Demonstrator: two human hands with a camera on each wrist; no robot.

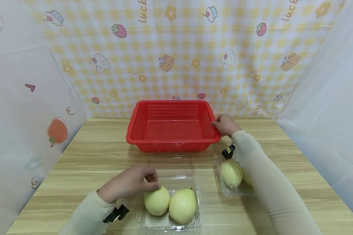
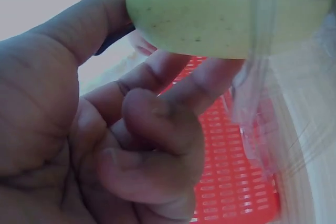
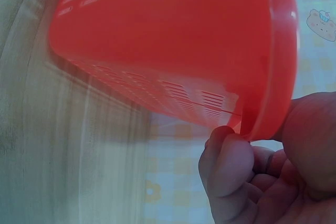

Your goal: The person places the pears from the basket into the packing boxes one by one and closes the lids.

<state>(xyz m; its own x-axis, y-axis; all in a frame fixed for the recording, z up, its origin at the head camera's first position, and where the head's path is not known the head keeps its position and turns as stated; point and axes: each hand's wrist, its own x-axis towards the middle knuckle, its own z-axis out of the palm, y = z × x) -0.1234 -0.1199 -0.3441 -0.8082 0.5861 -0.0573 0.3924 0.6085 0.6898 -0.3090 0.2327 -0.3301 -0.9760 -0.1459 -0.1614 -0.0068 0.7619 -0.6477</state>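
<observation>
A clear plastic clamshell box (image 1: 198, 209) stands near the front with its lid (image 1: 170, 166) folded back, holding two pale yellow-green pears. My left hand (image 1: 132, 182) reaches over its left side. Thumb and two fingertips pinch the upper end of the left pear (image 1: 157, 202), while the other fingers curl toward the palm in the left wrist view. Beside it lies the right pear (image 1: 183, 206), its dark stem showing. Farther back, my right hand (image 1: 227, 124) grips the right rim of a red perforated basket (image 1: 173, 142), thumb on top and fingers underneath. Nothing lies inside the basket.
A second clear box (image 1: 222, 187) with pears (image 1: 231, 173) sits at the right, partly hidden under my right forearm. Behind the basket hangs a yellow checked curtain (image 1: 170, 42). White sheets (image 1: 20, 107) bound both sides of the wooden table (image 1: 103, 140).
</observation>
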